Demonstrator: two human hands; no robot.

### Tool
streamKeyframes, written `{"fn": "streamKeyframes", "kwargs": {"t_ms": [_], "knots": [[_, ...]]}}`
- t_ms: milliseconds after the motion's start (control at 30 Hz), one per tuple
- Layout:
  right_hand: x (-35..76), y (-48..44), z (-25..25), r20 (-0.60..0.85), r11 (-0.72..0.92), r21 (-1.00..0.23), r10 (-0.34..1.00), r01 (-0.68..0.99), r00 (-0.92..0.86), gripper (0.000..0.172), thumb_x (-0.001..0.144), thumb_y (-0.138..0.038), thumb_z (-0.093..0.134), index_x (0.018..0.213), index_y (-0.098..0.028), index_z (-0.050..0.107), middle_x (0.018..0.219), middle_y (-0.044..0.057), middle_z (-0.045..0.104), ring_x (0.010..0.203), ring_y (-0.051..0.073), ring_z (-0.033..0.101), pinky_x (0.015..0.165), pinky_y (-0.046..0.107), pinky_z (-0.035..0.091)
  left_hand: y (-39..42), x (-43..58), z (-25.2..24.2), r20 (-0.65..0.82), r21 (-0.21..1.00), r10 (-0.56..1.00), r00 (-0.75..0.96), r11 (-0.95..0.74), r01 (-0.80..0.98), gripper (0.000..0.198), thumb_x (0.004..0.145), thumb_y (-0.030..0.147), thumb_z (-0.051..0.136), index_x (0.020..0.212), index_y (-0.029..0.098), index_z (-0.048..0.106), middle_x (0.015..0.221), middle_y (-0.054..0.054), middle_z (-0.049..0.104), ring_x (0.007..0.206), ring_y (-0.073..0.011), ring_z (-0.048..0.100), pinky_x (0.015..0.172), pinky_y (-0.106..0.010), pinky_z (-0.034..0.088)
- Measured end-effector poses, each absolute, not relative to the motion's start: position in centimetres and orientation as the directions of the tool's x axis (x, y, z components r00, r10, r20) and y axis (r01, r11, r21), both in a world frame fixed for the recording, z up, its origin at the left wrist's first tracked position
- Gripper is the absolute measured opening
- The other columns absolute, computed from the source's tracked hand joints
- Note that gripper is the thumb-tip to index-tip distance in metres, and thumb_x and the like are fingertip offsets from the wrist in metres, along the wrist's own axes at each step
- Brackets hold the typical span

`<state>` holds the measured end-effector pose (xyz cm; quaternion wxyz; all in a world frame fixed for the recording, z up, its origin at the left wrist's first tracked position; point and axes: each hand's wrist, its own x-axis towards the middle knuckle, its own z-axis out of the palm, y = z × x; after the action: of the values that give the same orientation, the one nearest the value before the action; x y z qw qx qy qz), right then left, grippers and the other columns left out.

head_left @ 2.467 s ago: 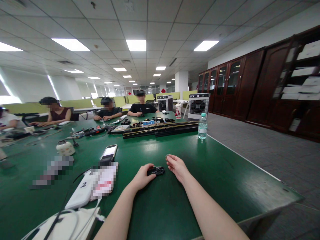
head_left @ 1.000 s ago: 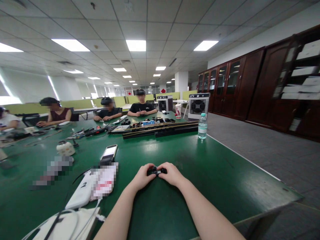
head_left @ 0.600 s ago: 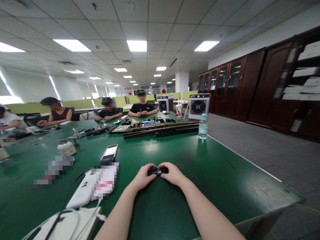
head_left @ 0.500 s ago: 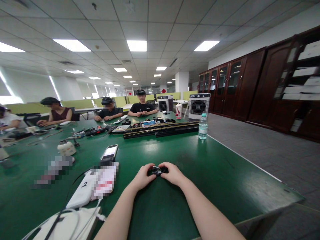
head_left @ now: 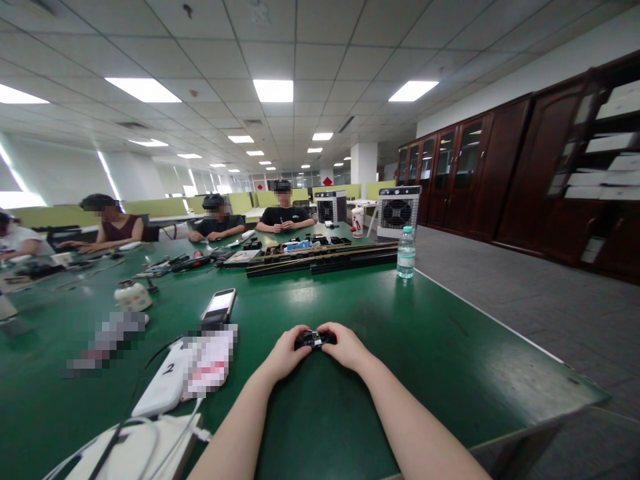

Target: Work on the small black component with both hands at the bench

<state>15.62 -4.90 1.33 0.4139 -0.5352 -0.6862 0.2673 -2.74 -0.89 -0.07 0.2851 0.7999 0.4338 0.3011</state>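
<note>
Between my two hands is a small black object with a few pale, shiny parts (head_left: 316,340), just above or on the green table (head_left: 320,427); its exact kind is too small to make out. My left hand (head_left: 289,350) grips its left end, thumb at the near side and fingers at the far side. The right end is pinched the same way by my right hand (head_left: 345,345). Part of the object is hidden under the fingertips of both hands.
To the left lie a phone (head_left: 221,303), a white power bank marked 2 (head_left: 161,381), cables and a ceramic jar (head_left: 133,295). Black bars (head_left: 360,262) lie across the table beyond my hands, beside a water bottle (head_left: 406,253). Several people sit at the far side.
The black object appears slightly tilted between my fingers, showing its pale parts a little differently. Both hands stay in nearly the same place.
</note>
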Motion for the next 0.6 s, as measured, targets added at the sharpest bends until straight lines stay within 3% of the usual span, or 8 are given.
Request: {"fn": "streamKeyframes", "kwargs": {"t_ms": [600], "knots": [[15.54,-4.96,1.59,0.263,0.248,-0.809,0.964,0.534,-0.049,0.034,0.066,-0.011,0.058,0.098,-0.020,0.064,0.102,0.005,0.065,0.095,0.020,0.058,0.088,0.033,0.043,-1.07,-2.50,0.27,0.255,0.752,0.874,0.414,-0.448,0.484,0.035,0.071,0.016,0.059,0.105,0.017,0.053,0.104,-0.007,0.062,0.098,-0.0194,0.057,0.090,-0.032,0.043]]}}
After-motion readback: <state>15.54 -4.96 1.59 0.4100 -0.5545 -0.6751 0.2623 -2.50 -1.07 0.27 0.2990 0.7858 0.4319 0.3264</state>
